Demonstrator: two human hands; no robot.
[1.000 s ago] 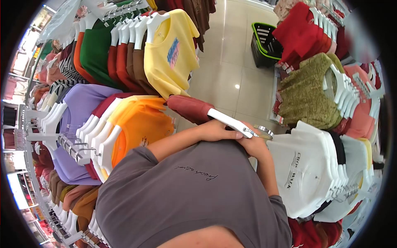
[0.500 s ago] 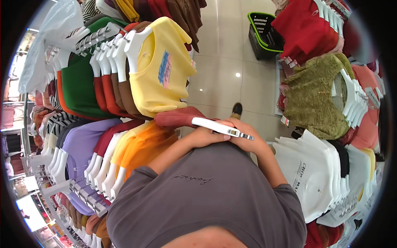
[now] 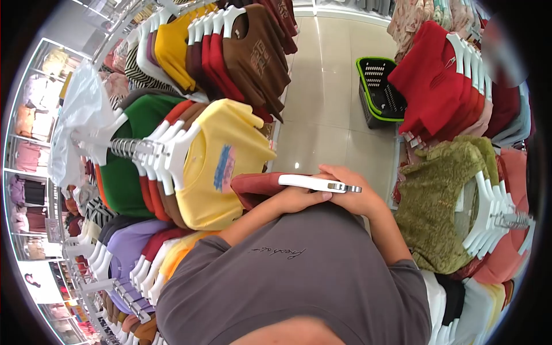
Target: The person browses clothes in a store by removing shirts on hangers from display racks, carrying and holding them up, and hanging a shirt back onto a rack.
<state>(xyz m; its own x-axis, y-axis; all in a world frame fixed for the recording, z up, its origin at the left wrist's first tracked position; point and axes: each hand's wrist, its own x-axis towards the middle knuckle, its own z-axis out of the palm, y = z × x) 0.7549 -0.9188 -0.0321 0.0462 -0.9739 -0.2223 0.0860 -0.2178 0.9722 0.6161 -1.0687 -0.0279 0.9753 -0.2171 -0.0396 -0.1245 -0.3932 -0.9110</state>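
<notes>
In front of my waist, a white hanger [image 3: 307, 183] with a metal hook lies crosswise, the hook end pointing right. A dark red garment [image 3: 257, 188] hangs from it on the left side. My left hand [image 3: 298, 200] is closed at the hanger's near side, its thumb toward the right hand. My right hand [image 3: 355, 198] is under the hook end, its fingers showing beyond the hanger's far side. The two hands meet near the hanger's middle, and the undersides of both grips are hidden.
On the left, racks hold a yellow top [image 3: 221, 164], a brown top [image 3: 253, 54] and purple clothes [image 3: 132, 244]. A black basket with a green rim [image 3: 378, 117] stands on the tiled floor [image 3: 316, 86]. Right-hand racks carry red [image 3: 425, 80] and olive tops [image 3: 431, 201].
The racks and basket now sit lower in view, and more of the aisle ahead shows. Both hands stay on the hanger, which has shifted slightly right in view.
</notes>
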